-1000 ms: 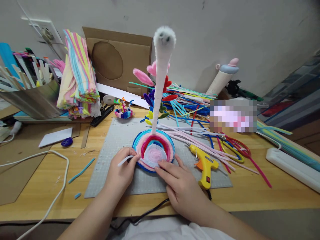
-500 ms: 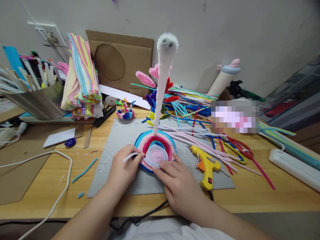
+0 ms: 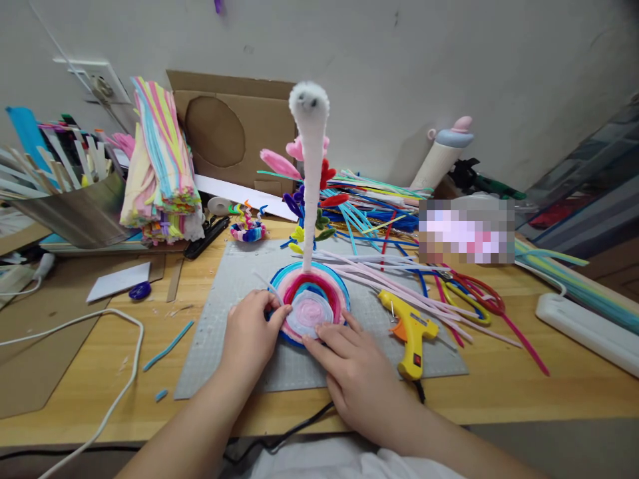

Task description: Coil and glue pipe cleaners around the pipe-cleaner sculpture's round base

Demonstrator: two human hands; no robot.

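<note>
A round base of coiled blue, pink and red pipe cleaners lies on the grey cutting mat. On its near part is a pale spiral disc. From its far part rises a white fuzzy post with a rounded top, and coloured petals show behind it. My left hand pinches a pale pipe cleaner at the disc's left edge, its free end pointing up and left. My right hand rests on the disc's right side with its fingers spread.
Right of the base lies a yellow glue gun, with pink pipe cleaners and scissors beyond. A small coloured ring, a striped bundle and a pen holder stand at the back left. A white cable crosses the left side.
The pale strip's free end has swung away from me, from lying over my left hand to pointing up beyond it. The camera view has shifted slightly. My right hand stays on the disc.
</note>
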